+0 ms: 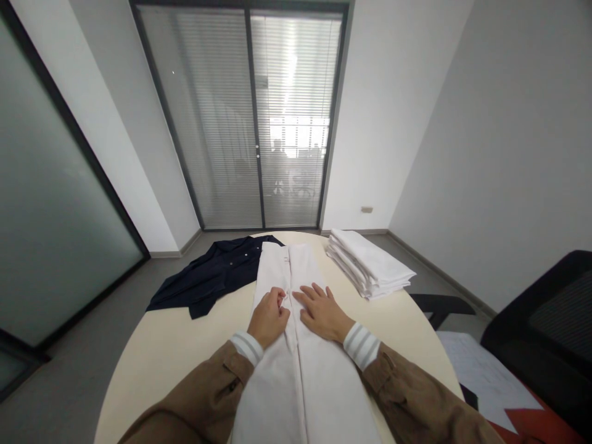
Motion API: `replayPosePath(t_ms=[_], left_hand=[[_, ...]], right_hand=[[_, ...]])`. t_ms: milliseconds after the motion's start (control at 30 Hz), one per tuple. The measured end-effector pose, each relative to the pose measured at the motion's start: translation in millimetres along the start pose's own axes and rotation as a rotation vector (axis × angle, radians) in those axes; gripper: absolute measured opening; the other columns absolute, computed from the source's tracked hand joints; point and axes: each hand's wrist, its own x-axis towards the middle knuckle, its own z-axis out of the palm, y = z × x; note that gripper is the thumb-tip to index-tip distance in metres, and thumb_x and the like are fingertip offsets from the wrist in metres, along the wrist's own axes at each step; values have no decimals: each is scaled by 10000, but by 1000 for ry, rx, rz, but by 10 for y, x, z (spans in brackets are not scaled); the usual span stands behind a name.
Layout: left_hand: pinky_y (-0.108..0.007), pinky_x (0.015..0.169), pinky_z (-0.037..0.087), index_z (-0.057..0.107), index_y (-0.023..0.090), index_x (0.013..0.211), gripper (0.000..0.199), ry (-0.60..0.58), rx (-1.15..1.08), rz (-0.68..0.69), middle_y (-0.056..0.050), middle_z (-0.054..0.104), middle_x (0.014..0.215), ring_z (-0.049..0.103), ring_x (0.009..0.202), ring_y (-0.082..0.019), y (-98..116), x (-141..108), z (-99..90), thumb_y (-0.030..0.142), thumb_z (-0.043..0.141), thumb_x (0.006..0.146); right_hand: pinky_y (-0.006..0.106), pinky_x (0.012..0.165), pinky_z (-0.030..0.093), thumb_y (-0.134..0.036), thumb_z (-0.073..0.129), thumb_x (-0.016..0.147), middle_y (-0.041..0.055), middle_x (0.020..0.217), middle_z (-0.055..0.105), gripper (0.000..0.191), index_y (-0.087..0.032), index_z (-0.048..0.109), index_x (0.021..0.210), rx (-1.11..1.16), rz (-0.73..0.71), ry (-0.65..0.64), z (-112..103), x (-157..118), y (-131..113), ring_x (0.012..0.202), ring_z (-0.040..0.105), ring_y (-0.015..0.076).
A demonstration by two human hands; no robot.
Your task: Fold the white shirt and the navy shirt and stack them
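A long white garment (319, 388) lies lengthwise over the table, with a seam or front opening running down its middle. Its near end drops out of the picture at the bottom. My left hand (269, 317) has its fingers curled in a pinch on the cloth just left of that middle line, where small creases show. Across the line, my right hand (322, 311) rests on the garment, palm down, with its fingers spread. The cloth under both hands is hidden.
A dark navy shirt (217, 271) lies on the left of the round cream table (152, 364). On the right side stands a stack of folded white cloth (370, 262). A black chair (550, 320) is beyond the right edge, with papers (485, 370) and something red (541, 425) on it.
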Motion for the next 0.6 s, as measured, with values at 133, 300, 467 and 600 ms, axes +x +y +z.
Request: replayPosePath(t_ms=[133, 300, 467, 600], left_hand=[[-352, 841, 479, 488, 202, 1056, 286, -14, -50, 80, -33, 564, 904, 574, 878, -198, 9, -5, 10, 75, 488, 799], [-423, 953, 482, 534, 188, 1118, 251, -127, 28, 226, -94, 617, 1066, 585, 1043, -238, 33, -39, 1, 152, 488, 874], [-501, 1132, 355, 535, 170, 1292, 384, -311, 187, 375, -153, 529, 1409, 454, 1341, -286, -4, -94, -29, 303, 515, 932], [-560, 1192, 218, 357, 158, 1497, 667, -457, 305, 383, -175, 293, 1594, 244, 1484, -318, -9, -151, -54, 512, 489, 946]], right_hand=[[651, 1130, 157, -349, 428, 922, 84, 1562, 380, 587, -295, 382, 1505, -8, -24, 25, 17, 12, -3, 1435, 271, 364], [622, 1169, 117, -373, 396, 949, 33, 1617, 287, 585, -305, 349, 1528, 68, -81, -41, 15, 21, 60, 1484, 205, 334], [566, 1191, 137, -416, 385, 960, 48, 1595, 335, 577, -251, 389, 1513, 105, -60, 9, 33, 24, 79, 1481, 237, 310], [548, 1199, 119, -412, 392, 954, 72, 1602, 314, 614, -211, 353, 1533, 79, -16, 29, 95, 21, 58, 1486, 223, 306]])
